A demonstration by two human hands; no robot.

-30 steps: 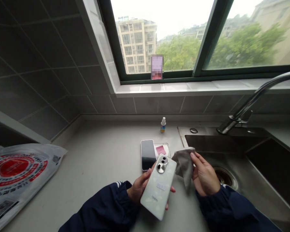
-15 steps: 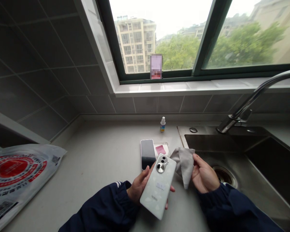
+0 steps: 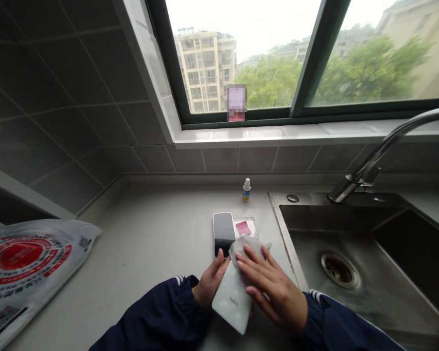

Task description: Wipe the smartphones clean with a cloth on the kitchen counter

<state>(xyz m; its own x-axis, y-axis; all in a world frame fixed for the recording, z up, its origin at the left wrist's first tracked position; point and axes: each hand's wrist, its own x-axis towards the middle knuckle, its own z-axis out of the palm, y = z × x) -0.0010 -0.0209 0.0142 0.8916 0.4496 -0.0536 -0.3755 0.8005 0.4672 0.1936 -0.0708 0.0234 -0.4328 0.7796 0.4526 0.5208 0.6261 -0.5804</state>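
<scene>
The left hand holds a pale, glossy rectangular phone, its back side upward, over the light grey counter. The right hand, with fingers extended flat, presses a thin grey cloth onto this phone's upper part, near a black-screened, white-edged phone.

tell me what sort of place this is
Most likely a home kitchen: a stainless steel sink with a curved tap is set into a pale countertop, beneath a window looking out on trees and buildings.
</scene>
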